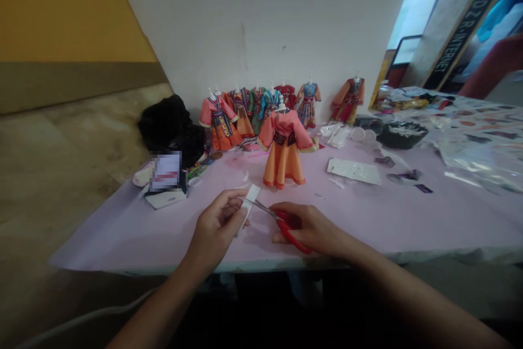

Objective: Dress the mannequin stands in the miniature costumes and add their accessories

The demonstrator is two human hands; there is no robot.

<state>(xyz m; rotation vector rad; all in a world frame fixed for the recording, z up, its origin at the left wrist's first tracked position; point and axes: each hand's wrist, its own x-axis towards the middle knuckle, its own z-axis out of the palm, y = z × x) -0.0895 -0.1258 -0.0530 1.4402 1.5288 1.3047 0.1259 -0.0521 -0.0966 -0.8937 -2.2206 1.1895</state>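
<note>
Near the table's front edge, my left hand pinches a narrow white strip that looks like paper or tape. My right hand is closed around the red handles of a pair of scissors. The metal blades point left and meet the strip just above my left fingertips; whether they cut into it I cannot tell. Just behind my hands stands a small doll dress on a white stand, with a pink top, a dark patterned waistband and an orange skirt.
Several other doll dresses line the wall. At the left are a phone-like device with a blurred screen and a black bundle. A white card, a dark bowl and plastic sheets lie to the right on the pinkish table.
</note>
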